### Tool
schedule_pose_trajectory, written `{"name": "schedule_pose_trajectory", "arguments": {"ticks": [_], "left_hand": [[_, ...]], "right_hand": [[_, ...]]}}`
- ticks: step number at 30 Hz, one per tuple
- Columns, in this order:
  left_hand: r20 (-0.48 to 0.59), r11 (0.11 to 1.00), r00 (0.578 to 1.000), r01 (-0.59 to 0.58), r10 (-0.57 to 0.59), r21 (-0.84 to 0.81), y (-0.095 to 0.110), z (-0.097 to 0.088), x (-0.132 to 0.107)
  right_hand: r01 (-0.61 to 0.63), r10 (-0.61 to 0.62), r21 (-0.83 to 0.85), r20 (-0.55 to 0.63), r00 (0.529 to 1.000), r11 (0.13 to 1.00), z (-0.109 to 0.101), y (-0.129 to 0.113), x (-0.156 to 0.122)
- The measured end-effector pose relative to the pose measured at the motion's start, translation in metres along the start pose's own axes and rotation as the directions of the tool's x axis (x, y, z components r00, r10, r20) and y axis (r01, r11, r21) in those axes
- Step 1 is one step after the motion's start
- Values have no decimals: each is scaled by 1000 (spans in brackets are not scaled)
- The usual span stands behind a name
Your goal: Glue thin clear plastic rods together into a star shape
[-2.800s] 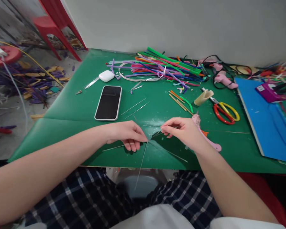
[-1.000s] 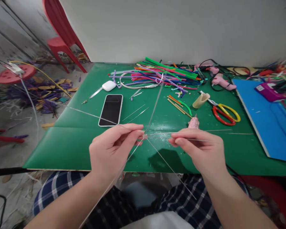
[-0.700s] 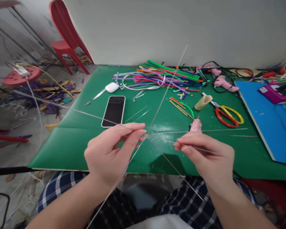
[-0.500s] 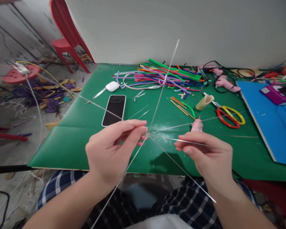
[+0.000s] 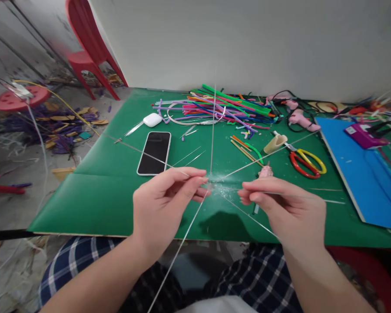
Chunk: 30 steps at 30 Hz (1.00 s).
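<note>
My left hand pinches a star of thin clear rods close to its centre, where a small clear lump joins the spokes. The spokes fan out in several directions, and one points down over my lap. Thumb and fingers of my right hand are closed on a thin rod that runs towards the star's centre. Whether this rod is fixed there, I cannot tell. Just behind my right hand lies a pink glue gun, partly hidden.
A phone and a white earbud case lie left. Coloured pipe cleaners are heaped at the back. Right are a beige tube, scissors, a blue board and a purple box. A red chair stands beyond the table.
The star has turned in my left hand, so its top spoke now stands nearly upright instead of leaning right. Both hands sit slightly further right in view. The right-hand rod now points out past the hand.
</note>
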<state>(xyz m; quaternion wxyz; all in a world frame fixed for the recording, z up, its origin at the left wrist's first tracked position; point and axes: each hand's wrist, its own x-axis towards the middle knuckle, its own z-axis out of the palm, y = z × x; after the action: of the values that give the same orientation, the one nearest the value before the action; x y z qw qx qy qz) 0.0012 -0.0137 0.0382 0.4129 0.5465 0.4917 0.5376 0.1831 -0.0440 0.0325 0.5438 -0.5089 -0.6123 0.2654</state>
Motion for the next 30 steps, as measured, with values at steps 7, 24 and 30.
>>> {"name": "schedule_pose_trajectory", "arguments": {"ticks": [7, 24, 30], "left_hand": [[178, 956, 969, 207, -171, -206, -7, -2, 4], [296, 823, 914, 385, -277, -418, -8, -10, 6], [279, 813, 921, 375, -272, -445, -8, -12, 7]], "right_hand": [[178, -171, -121, 62, 983, 977, 0, -16, 17], [201, -154, -200, 229, 961, 959, 10, -32, 35], [77, -7, -296, 231, 973, 952, -5, -23, 27]]}}
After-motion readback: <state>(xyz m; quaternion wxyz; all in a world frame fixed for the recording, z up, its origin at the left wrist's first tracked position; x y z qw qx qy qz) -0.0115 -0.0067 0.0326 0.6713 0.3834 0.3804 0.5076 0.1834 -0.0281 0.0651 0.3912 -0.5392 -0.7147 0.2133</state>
